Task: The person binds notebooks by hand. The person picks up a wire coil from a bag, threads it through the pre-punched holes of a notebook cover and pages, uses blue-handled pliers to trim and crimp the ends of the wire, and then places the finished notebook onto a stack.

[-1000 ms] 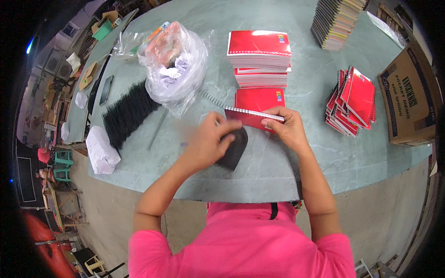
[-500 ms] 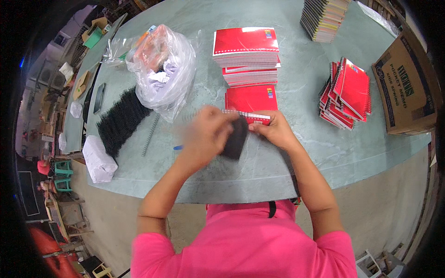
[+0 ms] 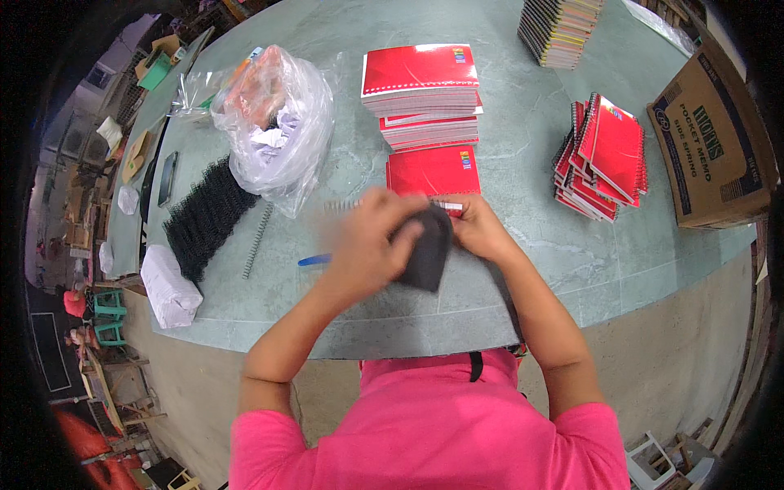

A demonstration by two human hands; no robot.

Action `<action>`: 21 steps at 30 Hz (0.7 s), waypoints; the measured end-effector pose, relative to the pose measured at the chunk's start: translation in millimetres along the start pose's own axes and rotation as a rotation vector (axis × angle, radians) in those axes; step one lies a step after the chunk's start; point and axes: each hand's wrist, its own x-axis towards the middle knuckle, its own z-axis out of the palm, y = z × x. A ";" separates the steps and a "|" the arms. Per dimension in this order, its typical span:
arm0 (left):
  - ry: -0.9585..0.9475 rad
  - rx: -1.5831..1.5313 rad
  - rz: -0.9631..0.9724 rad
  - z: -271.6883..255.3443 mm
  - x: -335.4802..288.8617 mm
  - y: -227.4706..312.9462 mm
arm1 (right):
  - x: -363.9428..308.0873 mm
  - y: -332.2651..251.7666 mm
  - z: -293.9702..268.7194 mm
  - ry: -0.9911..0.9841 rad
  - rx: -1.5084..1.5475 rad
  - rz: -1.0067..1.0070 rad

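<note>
My right hand [image 3: 482, 230] grips the right end of a small red notebook [image 3: 447, 206], its punched white edge toward me. My left hand [image 3: 371, 245], partly smeared by motion, is bent at the notebook's left part. A dark flat piece [image 3: 426, 257] with a rounded top sits between its thumb and fingers and hangs below; its kind is unclear. From behind the left hand a wire coil [image 3: 339, 206] sticks out leftward, in line with the punched edge. Just beyond lies another red notebook cover [image 3: 433, 170]. A blue pen [image 3: 314, 260] lies partly under my left wrist.
Stacks of punched red notebooks [image 3: 420, 69] stand ahead. To the right are bound red notebooks [image 3: 608, 155], a cardboard box [image 3: 710, 147] and a tall bound stack [image 3: 559, 31]. Leftward lie a plastic bag [image 3: 282, 135], black coils [image 3: 208, 216], a loose coil [image 3: 258, 241] and a white bundle [image 3: 170, 286].
My left hand and the dark piece have shifted slightly rightward along the notebook's edge. More of the blue pen shows. My right hand keeps its grip, and the whole view has turned slightly.
</note>
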 end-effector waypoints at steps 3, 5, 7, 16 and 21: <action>-0.540 -0.119 -0.115 18.4 -30.8 2.5 | 1.3 -11.6 3.9 0.018 -0.024 0.036; -0.335 -0.049 -0.061 22.8 -37.5 0.9 | 3.7 -16.9 7.2 0.010 0.017 0.069; -0.001 0.083 0.060 19.1 -25.5 0.2 | 1.8 -15.9 4.8 -0.001 0.123 0.084; -0.136 0.355 -0.035 -14.6 4.1 -13.0 | -0.5 -16.2 5.2 0.105 0.050 0.117; -0.122 0.391 0.049 -10.0 2.3 -22.7 | 0.5 -7.9 7.7 0.094 0.143 -0.069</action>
